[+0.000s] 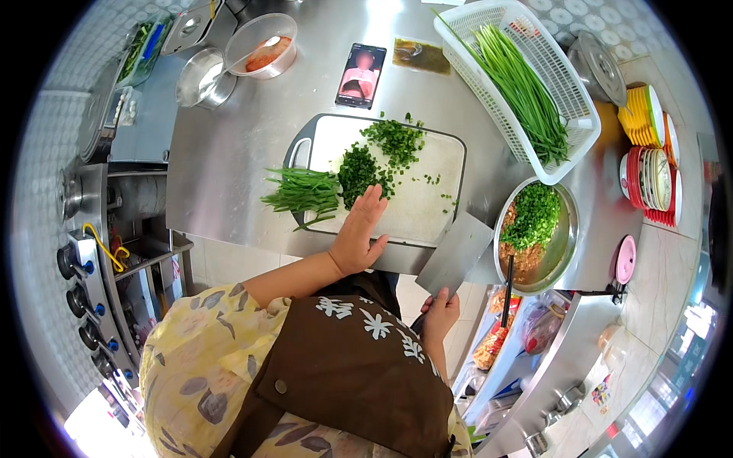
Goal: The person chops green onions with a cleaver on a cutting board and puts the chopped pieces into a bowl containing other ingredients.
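Note:
My left hand (362, 232) is stretched flat over the front of the white cutting board (412, 214), thumb apart, holding nothing. Its fingertips are at the edge of a dark green heap of chopped garlic chives (359, 172); whether they touch is hard to tell. Uncut chive stalks (303, 192) lie across the board's left end, and a second chopped pile (395, 140) is behind. In my right hand (442, 315) is a cleaver (458, 252), gripped by its handle, the broad blade slanting toward the board's front right corner.
A steel bowl (564, 269) with minced filling, chopped greens and black chopsticks (507, 292) stands right. Behind it is a white basket (487, 86) of long chives (521, 91). A phone (361, 74), a sealed packet (422, 56), a plastic tub (283, 63) and a metal pot (189, 86) sit farther back.

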{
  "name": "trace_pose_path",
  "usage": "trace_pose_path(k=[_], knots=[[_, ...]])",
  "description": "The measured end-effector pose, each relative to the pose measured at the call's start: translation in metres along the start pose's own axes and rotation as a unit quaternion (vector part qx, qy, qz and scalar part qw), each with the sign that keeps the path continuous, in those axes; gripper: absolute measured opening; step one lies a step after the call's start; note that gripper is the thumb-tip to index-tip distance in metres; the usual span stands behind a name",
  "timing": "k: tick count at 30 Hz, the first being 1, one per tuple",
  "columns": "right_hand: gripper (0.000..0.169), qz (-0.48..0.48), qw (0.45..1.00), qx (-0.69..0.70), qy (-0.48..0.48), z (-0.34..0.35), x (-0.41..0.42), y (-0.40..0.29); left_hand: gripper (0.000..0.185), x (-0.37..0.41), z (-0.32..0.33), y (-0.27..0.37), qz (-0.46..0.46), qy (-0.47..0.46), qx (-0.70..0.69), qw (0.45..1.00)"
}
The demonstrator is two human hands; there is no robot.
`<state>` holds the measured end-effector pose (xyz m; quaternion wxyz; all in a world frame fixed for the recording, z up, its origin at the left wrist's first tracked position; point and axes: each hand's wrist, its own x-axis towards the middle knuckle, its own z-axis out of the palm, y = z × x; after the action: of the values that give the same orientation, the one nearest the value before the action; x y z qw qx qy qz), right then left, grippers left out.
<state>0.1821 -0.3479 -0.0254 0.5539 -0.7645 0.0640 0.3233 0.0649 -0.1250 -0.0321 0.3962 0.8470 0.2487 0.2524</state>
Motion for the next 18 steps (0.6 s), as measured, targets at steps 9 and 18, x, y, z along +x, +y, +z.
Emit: trace_pose_path(k=[9,18], knots=[[0.021,0.056,0.985,0.150,0.059,0.005,-0.015,0.031,0.057,0.040,0.058,0.008,0.130,-0.208,0.094,0.965],[0.022,0.023,0.988,0.137,0.061,0.013,-0.010,0.033,0.052,0.080,0.117,-0.001,0.177,-0.199,0.299,0.917]])
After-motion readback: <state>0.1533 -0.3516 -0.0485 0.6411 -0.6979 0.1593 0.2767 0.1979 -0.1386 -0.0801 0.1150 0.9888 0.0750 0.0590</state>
